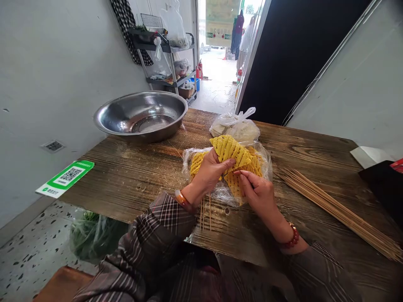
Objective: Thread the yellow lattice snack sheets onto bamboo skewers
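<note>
The person sat at a brown wooden desk [151, 176] with both hands over the middle of it, busy with a floppy yellow sheet [231, 152] cut through with slits. The left hand [208, 170] had it gripped between thumb and fingers, lifted above the rest and folded over on itself. The right hand [260, 191] was just beside it, thumb and forefinger pinched together, apparently on a thin stick [237, 172], though so little of that showed that I couldn't swear to it, nor to whether it had gone through the sheet.

Under the hands lay an open plastic bag [268, 161] with more yellow sheets [197, 162] in it, showing to the left, right and near side of the lifted one. A few loose-looking sticks [210, 213] jutted toward the near edge of the desk by the left wrist; their far ends were hidden, so I couldn't tell if they carried anything.

To me it looked like threading work, with this one sheet in hand and unfinished. I could make out no piece that was surely done. Plenty seemed left: the sheets in the bag, and a thick bundle of sticks [333, 209] lying bare on the right. A knotted bag [236, 128] sat beyond, and a metal basin [157, 136] stood far left.
</note>
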`<control>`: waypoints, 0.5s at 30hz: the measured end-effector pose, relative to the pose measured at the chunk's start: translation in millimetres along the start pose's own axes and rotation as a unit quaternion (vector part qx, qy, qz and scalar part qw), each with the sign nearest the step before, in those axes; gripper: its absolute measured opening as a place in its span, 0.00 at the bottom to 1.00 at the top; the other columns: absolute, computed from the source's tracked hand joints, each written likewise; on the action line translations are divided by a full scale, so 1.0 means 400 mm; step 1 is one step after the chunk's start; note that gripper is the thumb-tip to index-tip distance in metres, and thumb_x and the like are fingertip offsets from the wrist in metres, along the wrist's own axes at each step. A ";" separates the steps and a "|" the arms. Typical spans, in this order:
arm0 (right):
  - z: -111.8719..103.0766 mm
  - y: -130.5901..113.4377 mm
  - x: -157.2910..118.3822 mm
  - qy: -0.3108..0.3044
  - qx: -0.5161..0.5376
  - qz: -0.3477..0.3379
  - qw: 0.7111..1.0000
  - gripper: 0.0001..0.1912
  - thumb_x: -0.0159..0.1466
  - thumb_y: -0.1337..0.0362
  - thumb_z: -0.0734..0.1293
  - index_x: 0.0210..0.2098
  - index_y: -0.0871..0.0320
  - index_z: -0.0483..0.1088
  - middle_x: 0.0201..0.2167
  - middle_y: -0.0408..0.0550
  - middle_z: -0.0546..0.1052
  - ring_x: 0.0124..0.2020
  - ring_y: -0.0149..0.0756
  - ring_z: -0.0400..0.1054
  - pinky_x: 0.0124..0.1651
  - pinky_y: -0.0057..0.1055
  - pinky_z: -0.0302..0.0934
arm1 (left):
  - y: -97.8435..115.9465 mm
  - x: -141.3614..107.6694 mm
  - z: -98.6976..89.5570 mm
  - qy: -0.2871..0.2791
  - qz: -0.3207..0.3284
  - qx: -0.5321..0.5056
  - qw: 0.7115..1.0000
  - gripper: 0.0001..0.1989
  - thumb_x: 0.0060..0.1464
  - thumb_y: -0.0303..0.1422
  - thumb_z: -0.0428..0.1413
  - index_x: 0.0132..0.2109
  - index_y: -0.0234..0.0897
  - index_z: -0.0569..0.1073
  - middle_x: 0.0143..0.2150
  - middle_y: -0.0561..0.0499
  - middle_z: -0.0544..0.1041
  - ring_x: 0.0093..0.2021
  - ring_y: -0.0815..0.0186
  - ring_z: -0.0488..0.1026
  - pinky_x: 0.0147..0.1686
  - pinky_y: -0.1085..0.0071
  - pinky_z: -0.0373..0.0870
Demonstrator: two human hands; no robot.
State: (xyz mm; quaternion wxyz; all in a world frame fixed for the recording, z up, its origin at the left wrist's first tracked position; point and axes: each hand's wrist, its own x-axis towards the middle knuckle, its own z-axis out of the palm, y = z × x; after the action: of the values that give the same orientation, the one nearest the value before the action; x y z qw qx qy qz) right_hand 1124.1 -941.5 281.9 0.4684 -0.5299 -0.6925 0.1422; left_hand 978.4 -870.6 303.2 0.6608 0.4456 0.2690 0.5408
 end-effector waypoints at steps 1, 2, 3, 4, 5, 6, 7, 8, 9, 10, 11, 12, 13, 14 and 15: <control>0.000 0.000 0.000 0.000 -0.001 -0.001 1.000 0.15 0.70 0.62 0.60 0.44 0.59 0.77 0.30 0.48 0.83 0.34 0.38 0.79 0.40 0.33 0.72 | -0.002 0.000 -0.001 -0.001 -0.001 0.000 1.000 0.23 0.39 0.32 0.71 0.43 0.35 0.73 0.42 0.49 0.81 0.42 0.63 0.77 0.47 0.65 0.71; 0.000 0.001 0.000 0.000 -0.002 -0.003 1.000 0.15 0.70 0.61 0.60 0.43 0.59 0.77 0.30 0.47 0.82 0.33 0.38 0.79 0.39 0.33 0.72 | -0.005 0.001 -0.002 -0.001 -0.001 0.001 1.000 0.23 0.39 0.32 0.71 0.44 0.35 0.73 0.42 0.49 0.81 0.42 0.63 0.77 0.47 0.65 0.71; 0.000 0.003 0.000 0.001 -0.004 -0.006 1.000 0.15 0.70 0.61 0.60 0.43 0.59 0.77 0.30 0.47 0.82 0.33 0.38 0.78 0.39 0.32 0.72 | -0.007 0.001 -0.002 -0.002 -0.001 0.003 1.000 0.23 0.40 0.32 0.71 0.44 0.35 0.73 0.42 0.49 0.80 0.42 0.63 0.76 0.47 0.65 0.71; 0.001 0.004 0.000 0.001 -0.007 -0.009 1.000 0.15 0.70 0.62 0.60 0.43 0.59 0.77 0.30 0.48 0.82 0.33 0.38 0.78 0.39 0.32 0.71 | -0.009 0.000 -0.003 -0.002 -0.002 0.005 1.000 0.23 0.40 0.32 0.71 0.44 0.35 0.73 0.42 0.49 0.80 0.42 0.63 0.76 0.47 0.65 0.71; 0.000 0.006 0.000 0.004 -0.010 -0.012 1.000 0.14 0.70 0.61 0.60 0.43 0.58 0.77 0.31 0.48 0.82 0.33 0.38 0.78 0.39 0.32 0.71 | -0.010 -0.001 -0.003 -0.003 -0.004 0.009 1.000 0.23 0.40 0.32 0.71 0.44 0.35 0.73 0.42 0.49 0.80 0.42 0.63 0.76 0.46 0.66 0.71; 0.000 0.008 -0.001 0.007 -0.015 -0.014 1.000 0.14 0.70 0.61 0.60 0.42 0.58 0.77 0.31 0.48 0.83 0.33 0.38 0.78 0.39 0.32 0.71 | -0.011 -0.002 -0.002 -0.003 -0.006 0.012 1.000 0.23 0.40 0.32 0.70 0.44 0.35 0.73 0.42 0.49 0.80 0.42 0.63 0.76 0.46 0.66 0.72; 0.000 0.010 -0.001 0.011 -0.021 -0.016 1.000 0.14 0.70 0.61 0.60 0.42 0.57 0.77 0.32 0.49 0.83 0.33 0.38 0.78 0.39 0.32 0.71 | -0.011 -0.003 -0.002 -0.003 -0.008 0.016 1.000 0.23 0.41 0.32 0.70 0.44 0.35 0.74 0.42 0.49 0.80 0.42 0.63 0.76 0.46 0.66 0.72; 0.000 0.012 -0.001 0.013 -0.025 -0.016 0.999 0.14 0.70 0.61 0.60 0.41 0.57 0.77 0.32 0.49 0.83 0.33 0.38 0.78 0.39 0.33 0.71 | -0.011 -0.004 -0.001 -0.003 -0.009 0.019 1.000 0.22 0.41 0.33 0.70 0.44 0.35 0.74 0.42 0.49 0.80 0.42 0.63 0.76 0.46 0.66 0.72; 0.000 0.013 -0.002 0.013 -0.029 -0.015 0.999 0.14 0.70 0.60 0.61 0.41 0.56 0.77 0.32 0.49 0.82 0.33 0.39 0.78 0.39 0.33 0.71 | -0.011 -0.004 0.000 -0.002 -0.010 0.022 1.000 0.22 0.41 0.33 0.71 0.44 0.35 0.74 0.43 0.48 0.80 0.42 0.63 0.76 0.46 0.66 0.72; -0.001 0.014 -0.002 0.011 -0.030 -0.013 0.999 0.14 0.70 0.60 0.61 0.41 0.55 0.77 0.31 0.48 0.82 0.32 0.39 0.78 0.39 0.33 0.71 | -0.011 -0.005 0.000 -0.001 -0.010 0.024 1.000 0.23 0.41 0.33 0.71 0.44 0.35 0.74 0.43 0.48 0.80 0.42 0.63 0.76 0.46 0.66 0.72; -0.001 0.014 -0.002 0.008 -0.030 -0.010 0.999 0.14 0.70 0.60 0.60 0.41 0.55 0.77 0.29 0.47 0.82 0.31 0.39 0.77 0.38 0.33 0.70 | -0.012 -0.005 0.000 0.000 -0.010 0.025 1.000 0.23 0.40 0.33 0.71 0.44 0.35 0.74 0.43 0.48 0.80 0.42 0.63 0.76 0.46 0.66 0.72; -0.002 0.014 -0.001 0.005 -0.030 -0.007 1.000 0.14 0.70 0.60 0.60 0.41 0.55 0.77 0.27 0.47 0.81 0.30 0.39 0.77 0.38 0.33 0.70 | -0.012 -0.005 -0.001 -0.001 -0.011 0.025 1.000 0.23 0.40 0.33 0.71 0.44 0.35 0.74 0.43 0.48 0.80 0.42 0.63 0.76 0.46 0.66 0.72; -0.002 0.014 -0.001 0.003 -0.030 -0.006 1.000 0.14 0.70 0.59 0.60 0.41 0.55 0.77 0.26 0.46 0.80 0.29 0.38 0.76 0.37 0.33 0.69 | -0.014 -0.004 -0.002 -0.002 -0.013 0.024 1.000 0.23 0.40 0.33 0.71 0.44 0.35 0.74 0.43 0.48 0.80 0.42 0.63 0.76 0.46 0.66 0.72; -0.003 0.013 0.000 0.002 -0.029 -0.006 1.000 0.14 0.70 0.59 0.60 0.41 0.55 0.77 0.24 0.45 0.79 0.28 0.38 0.76 0.36 0.32 0.69 | -0.016 -0.004 -0.002 -0.005 -0.015 0.023 1.000 0.23 0.39 0.33 0.71 0.44 0.34 0.74 0.42 0.48 0.80 0.42 0.63 0.76 0.46 0.66 0.72; -0.004 0.012 0.000 0.001 -0.030 -0.007 1.000 0.14 0.70 0.59 0.60 0.40 0.55 0.76 0.23 0.45 0.79 0.28 0.38 0.75 0.35 0.32 0.68 | -0.017 -0.004 -0.003 -0.008 -0.017 0.021 1.000 0.23 0.40 0.33 0.71 0.44 0.34 0.74 0.42 0.48 0.80 0.42 0.63 0.76 0.46 0.66 0.72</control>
State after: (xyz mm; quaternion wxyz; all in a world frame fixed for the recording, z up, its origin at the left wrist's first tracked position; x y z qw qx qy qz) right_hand 1128.1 -940.1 279.4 0.4543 -0.5391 -0.6994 0.1175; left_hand 980.3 -871.8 296.3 0.6621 0.4593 0.2828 0.5203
